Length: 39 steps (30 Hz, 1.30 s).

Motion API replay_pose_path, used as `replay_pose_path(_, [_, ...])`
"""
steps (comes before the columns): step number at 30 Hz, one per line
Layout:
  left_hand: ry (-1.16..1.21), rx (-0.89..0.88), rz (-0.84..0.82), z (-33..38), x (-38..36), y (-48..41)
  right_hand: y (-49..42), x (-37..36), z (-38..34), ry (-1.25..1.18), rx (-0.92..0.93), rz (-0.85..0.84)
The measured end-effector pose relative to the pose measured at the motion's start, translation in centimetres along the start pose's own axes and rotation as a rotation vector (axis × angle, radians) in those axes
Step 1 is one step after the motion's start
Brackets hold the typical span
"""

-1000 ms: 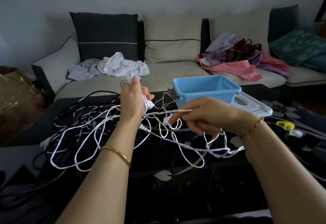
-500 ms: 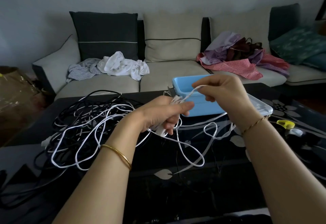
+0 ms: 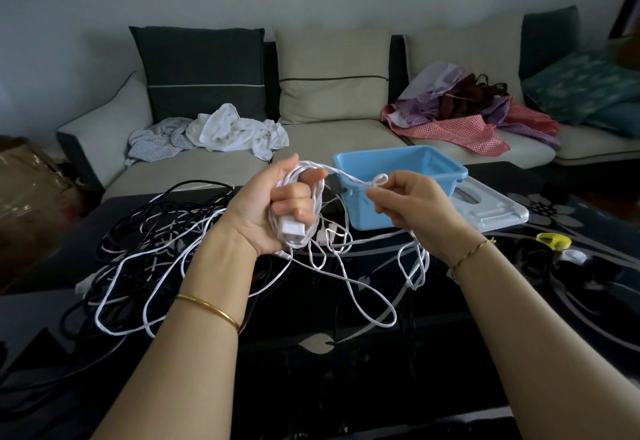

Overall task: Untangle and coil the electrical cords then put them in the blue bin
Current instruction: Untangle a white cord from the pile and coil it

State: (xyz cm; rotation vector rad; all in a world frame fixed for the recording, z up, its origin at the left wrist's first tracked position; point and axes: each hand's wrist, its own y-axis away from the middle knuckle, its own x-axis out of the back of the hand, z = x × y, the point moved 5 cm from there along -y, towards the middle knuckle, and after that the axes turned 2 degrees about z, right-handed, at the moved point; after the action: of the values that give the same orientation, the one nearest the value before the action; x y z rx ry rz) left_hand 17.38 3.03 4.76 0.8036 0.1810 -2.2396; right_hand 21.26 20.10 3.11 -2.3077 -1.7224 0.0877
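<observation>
My left hand (image 3: pixel 277 207) is raised palm-up over the black table and grips a white cord (image 3: pixel 349 176) wound in loops round its fingers, with a white plug (image 3: pixel 292 229) at its heel. My right hand (image 3: pixel 412 202) pinches the same cord a short way to the right, where it forms a small loop. The rest of this cord trails down onto the table in loose loops. A tangle of black and white cords (image 3: pixel 145 249) lies on the table at the left. The blue bin (image 3: pixel 440 173) stands behind my hands with nothing visible inside.
The bin sits on a pale lid (image 3: pixel 498 209). Small yellow and white objects (image 3: pixel 554 241) lie on the table at the right. Behind the table is a sofa (image 3: pixel 332 134) with cushions and piles of clothes. A brown box (image 3: pixel 24 190) stands at the far left.
My left hand has turned palm-up and risen with more cord wound round it. My right hand has moved down and right from the bin's rim, drawing the cord taut between both hands.
</observation>
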Motion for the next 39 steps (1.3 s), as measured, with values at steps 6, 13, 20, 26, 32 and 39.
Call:
replay_pose_path(6, [-0.209, 0.197, -0.229, -2.0, -1.5, 0.2, -0.3, 1.1, 0.6, 0.129, 0.017, 0.252])
replay_pose_path(13, [0.352, 0.076, -0.483, 0.2, -0.1, -0.8, 0.3, -1.3, 1.2, 0.220, -0.033, -0.136])
replay_pose_path(20, [0.666, -0.393, -0.019, 1.8, 2.2, -0.7, 1.1, -3.8, 0.8, 0.358, -0.045, -0.455])
replay_pose_path(26, [0.621, -0.537, 0.184, 2.1, 2.8, -0.9, 1.9, -5.1, 0.0, 0.517, -0.029, -0.699])
replay_pose_path(32, [0.284, -0.571, 0.342, 1.8, 2.2, -1.1, 2.9, -4.8, -0.8, 0.662, 0.032, -0.706])
replay_pose_path(39, [-0.927, -0.703, 0.505, 1.0, -0.1, -1.4, 2.7, -4.4, -3.4, 0.742, 0.124, -0.484])
